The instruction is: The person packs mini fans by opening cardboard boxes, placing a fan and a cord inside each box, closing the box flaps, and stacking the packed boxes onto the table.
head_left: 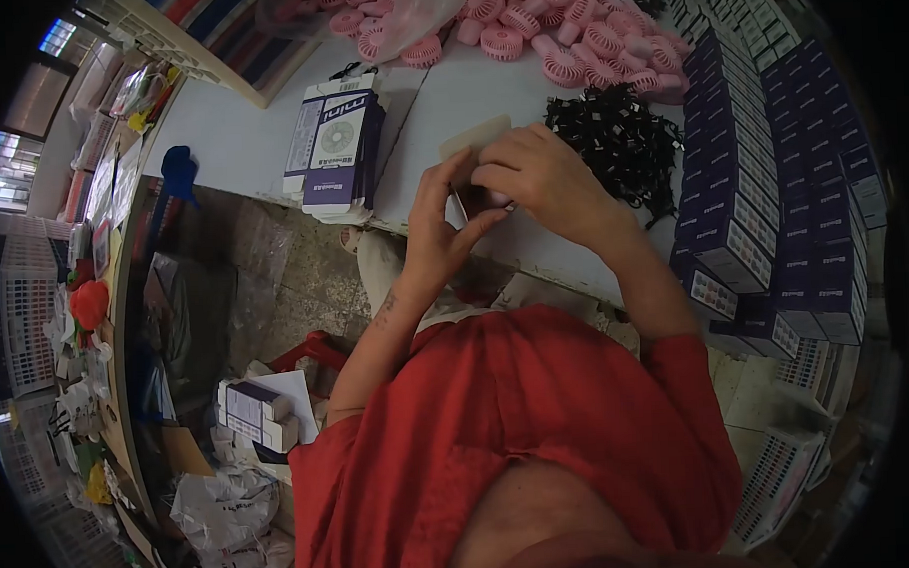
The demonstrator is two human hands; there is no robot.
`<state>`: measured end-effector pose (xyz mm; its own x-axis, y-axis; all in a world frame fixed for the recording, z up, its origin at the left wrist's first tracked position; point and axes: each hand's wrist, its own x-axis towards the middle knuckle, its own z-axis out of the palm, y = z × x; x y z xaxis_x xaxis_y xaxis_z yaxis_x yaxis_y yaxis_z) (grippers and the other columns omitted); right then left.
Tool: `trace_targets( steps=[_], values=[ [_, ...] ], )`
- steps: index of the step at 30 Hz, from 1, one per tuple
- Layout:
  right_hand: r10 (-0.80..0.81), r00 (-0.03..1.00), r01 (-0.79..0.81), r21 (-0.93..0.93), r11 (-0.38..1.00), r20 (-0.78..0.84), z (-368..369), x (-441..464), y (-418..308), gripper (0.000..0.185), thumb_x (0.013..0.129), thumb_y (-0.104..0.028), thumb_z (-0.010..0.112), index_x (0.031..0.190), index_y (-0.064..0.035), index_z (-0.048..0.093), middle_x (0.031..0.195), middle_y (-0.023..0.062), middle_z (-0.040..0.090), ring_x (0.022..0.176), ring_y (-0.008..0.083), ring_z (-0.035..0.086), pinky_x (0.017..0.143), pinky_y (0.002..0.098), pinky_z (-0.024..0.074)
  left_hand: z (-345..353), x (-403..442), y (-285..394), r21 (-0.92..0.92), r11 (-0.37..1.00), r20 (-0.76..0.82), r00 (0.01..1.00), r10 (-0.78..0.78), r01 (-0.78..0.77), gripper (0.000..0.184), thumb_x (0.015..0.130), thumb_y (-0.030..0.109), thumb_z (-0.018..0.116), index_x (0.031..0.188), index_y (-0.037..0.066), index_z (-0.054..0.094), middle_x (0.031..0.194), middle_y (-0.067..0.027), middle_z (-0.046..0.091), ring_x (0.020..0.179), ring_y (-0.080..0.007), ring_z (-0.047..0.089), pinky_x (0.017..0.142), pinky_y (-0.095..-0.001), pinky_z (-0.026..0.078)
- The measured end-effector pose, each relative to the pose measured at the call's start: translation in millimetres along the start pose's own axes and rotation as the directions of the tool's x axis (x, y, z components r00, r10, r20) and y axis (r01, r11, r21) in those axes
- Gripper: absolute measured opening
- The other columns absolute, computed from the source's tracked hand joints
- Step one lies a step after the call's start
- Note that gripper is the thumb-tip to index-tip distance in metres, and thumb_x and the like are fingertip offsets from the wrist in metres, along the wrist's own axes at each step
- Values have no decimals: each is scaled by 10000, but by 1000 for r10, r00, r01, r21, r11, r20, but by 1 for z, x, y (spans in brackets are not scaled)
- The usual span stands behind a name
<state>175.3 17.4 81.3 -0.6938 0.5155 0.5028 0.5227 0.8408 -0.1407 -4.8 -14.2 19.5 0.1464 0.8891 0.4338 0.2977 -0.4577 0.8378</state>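
Observation:
My left hand [437, 224] is wrapped around a small cardboard box [477, 135], which is held at the table's front edge with its pale flap standing up. My right hand [551, 185] is closed at the mouth of this box, fingers bent inward. Between the hands a small pinkish bit [499, 197] shows at the opening; most of it is hidden by my fingers. Left of the hands lies a stack of flat purple-and-white "mini" fan boxes [339, 143]. A heap of black cords [615, 143] lies right beside my right hand.
Pink handheld fans [586, 29] are piled at the back of the white table [408, 110]. Tall rows of packed purple boxes [726, 164] stand at the right. A box [254, 411] and plastic bags [222, 512] are low on the left, near a cluttered shelf.

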Motion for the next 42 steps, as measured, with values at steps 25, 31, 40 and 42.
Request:
trace_targets(
  steps=[25, 31, 40, 42],
  values=[
    [656, 717, -105, 967, -232, 235, 77, -43, -2, 364, 1000, -133, 450, 1334, 9, 422, 1237, 81, 533, 1151, 165, 502, 1007, 301, 364, 4, 1, -11, -420, 907, 5, 1000, 30, -26, 463, 1014, 275, 374, 1388, 6, 410, 1265, -147, 471, 1191, -229, 441, 1036, -307, 292],
    [715, 694, -151, 988, 29, 84, 76, -37, -11, 356, 966, -121, 509, 1293, 4, 444, 1240, 107, 533, 1170, 204, 502, 1023, 333, 376, 27, 0, -12, -642, 765, -227, 966, -124, -52, 466, 948, 48, 489, 1402, 31, 386, 1272, -128, 496, 1199, -186, 447, 1036, -322, 317],
    [332, 904, -8, 763, 646, -271, 66, -46, 8, 263, 885, -74, 622, 1132, -7, 562, 1262, 165, 541, 1261, 324, 473, 1036, 416, 387, 4, 1, -14, -244, 950, -48, 981, 188, -194, 271, 835, 78, 672, 1099, 50, 616, 1161, -101, 608, 1173, -298, 530, 1031, -419, 389],
    [411, 888, -69, 824, 562, -206, 64, -46, 7, 268, 871, -47, 620, 1131, -12, 563, 1260, 158, 544, 1260, 318, 474, 1036, 401, 385, 4, 3, -15, -263, 945, -56, 980, 189, -197, 286, 828, 87, 687, 1102, 50, 613, 1142, -101, 617, 1175, -286, 529, 1021, -410, 396]
  ],
)
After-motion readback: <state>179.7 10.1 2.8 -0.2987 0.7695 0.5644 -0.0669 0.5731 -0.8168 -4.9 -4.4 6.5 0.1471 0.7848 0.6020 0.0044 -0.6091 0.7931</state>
